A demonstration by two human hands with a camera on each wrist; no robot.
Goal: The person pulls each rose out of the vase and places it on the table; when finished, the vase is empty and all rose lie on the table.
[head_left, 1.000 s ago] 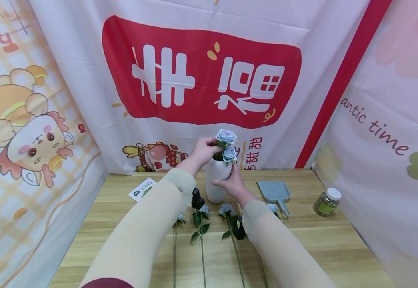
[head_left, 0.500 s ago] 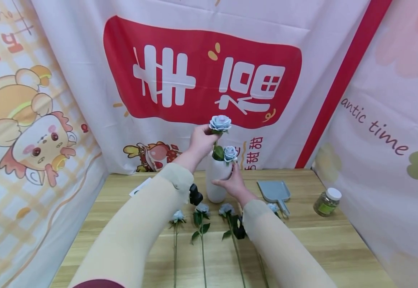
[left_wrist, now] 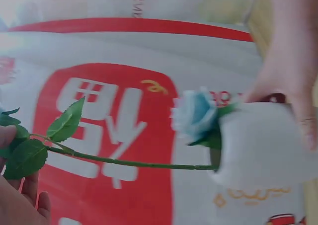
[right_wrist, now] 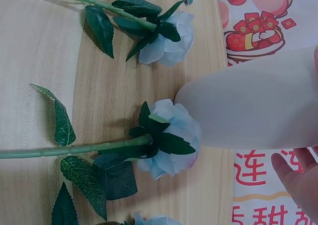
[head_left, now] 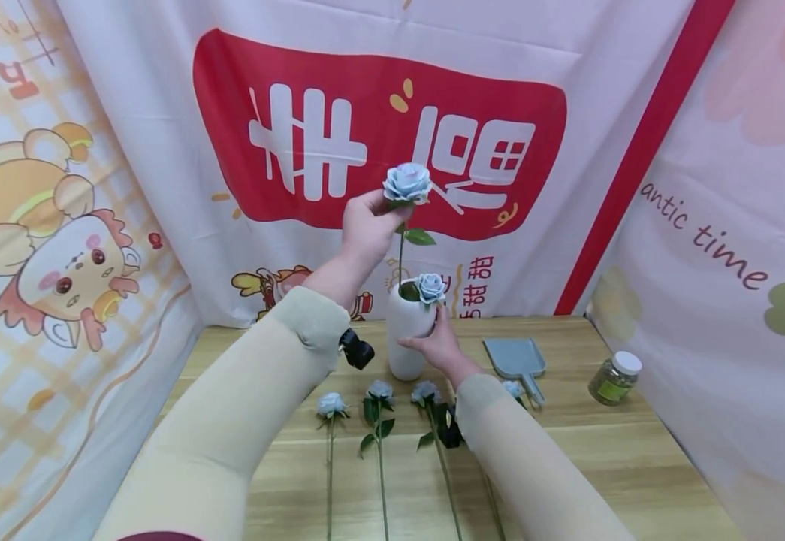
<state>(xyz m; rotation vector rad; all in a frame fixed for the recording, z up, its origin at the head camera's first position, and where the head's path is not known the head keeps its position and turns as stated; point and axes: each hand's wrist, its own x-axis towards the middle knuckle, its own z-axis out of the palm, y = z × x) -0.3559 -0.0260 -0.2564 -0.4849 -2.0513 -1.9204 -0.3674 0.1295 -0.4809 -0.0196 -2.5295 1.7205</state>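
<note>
My left hand (head_left: 371, 228) pinches a pale blue artificial rose (head_left: 407, 183) just under its bloom, raised above the white vase (head_left: 407, 338). The green stem (left_wrist: 144, 164) runs down from the fingers, its lower end hidden inside the vase mouth. A second blue rose (head_left: 431, 288) stands in the vase, its bloom low at the rim. My right hand (head_left: 438, 342) holds the vase's right side, thumb across the front and fingers round the back. The vase is upright on the wooden table.
Several blue roses lie on the table (head_left: 568, 466) in front of the vase, among them a left one (head_left: 330, 406) and a middle one (head_left: 426, 393). To the right are a grey dustpan (head_left: 515, 362) and a lidded jar (head_left: 614, 379). Printed cloth hangs behind.
My left hand has risen and drawn one rose upward, so its leaf and a long stretch of stem now show above the vase. My right hand has stayed on the vase.
</note>
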